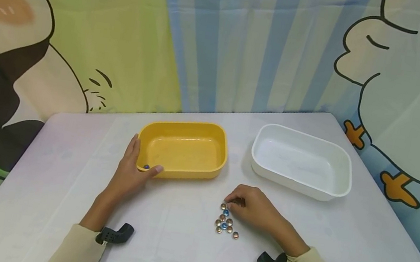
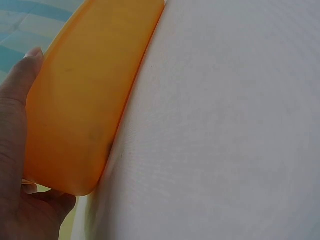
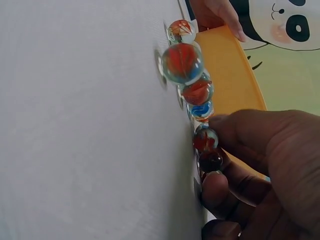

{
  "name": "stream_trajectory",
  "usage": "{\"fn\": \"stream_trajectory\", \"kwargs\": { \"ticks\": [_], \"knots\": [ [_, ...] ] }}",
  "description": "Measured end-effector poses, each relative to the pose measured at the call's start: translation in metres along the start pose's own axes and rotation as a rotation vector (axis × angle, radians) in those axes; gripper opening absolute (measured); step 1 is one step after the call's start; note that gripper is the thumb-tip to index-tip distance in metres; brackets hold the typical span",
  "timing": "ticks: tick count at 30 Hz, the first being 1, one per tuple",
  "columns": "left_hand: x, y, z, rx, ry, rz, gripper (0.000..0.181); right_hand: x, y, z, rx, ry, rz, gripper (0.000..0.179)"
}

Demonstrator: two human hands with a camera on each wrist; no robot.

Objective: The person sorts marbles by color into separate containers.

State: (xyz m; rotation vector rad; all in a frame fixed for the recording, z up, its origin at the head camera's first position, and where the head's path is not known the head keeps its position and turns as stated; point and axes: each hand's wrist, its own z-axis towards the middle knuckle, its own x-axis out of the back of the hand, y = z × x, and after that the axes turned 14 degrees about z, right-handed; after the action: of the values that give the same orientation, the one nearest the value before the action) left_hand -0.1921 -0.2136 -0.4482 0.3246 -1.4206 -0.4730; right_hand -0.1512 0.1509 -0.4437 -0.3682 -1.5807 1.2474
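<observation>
A yellow tray stands on the table, a dark blue marble in its near left corner. My left hand grips that corner, thumb over the front rim and fingers along the left end; the left wrist view shows the hand around the tray's wall. Several glass marbles, clear with orange or blue swirls, lie in a small group on the cloth. At the group's far end, my right hand pinches a dark-looking marble between thumb and fingers, close to the cloth.
A white tray stands at the back right, beyond my right hand. White cloth covers the table. Behind its far edge hangs a printed curtain with cartoon animals. Each wrist carries a black camera mount.
</observation>
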Motion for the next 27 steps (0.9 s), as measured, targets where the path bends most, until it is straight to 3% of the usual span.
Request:
{"fn": "stream_trajectory", "kwargs": {
  "ticks": [15,27],
  "knots": [
    [0.000,0.000,0.000,0.005,-0.001,0.000,0.114,0.000,-0.002,-0.001,-0.021,-0.023,-0.005,0.017],
    [0.000,0.000,-0.001,-0.003,0.006,-0.008,0.114,0.015,-0.003,-0.003,-0.019,0.017,0.141,0.014]
  ]
}}
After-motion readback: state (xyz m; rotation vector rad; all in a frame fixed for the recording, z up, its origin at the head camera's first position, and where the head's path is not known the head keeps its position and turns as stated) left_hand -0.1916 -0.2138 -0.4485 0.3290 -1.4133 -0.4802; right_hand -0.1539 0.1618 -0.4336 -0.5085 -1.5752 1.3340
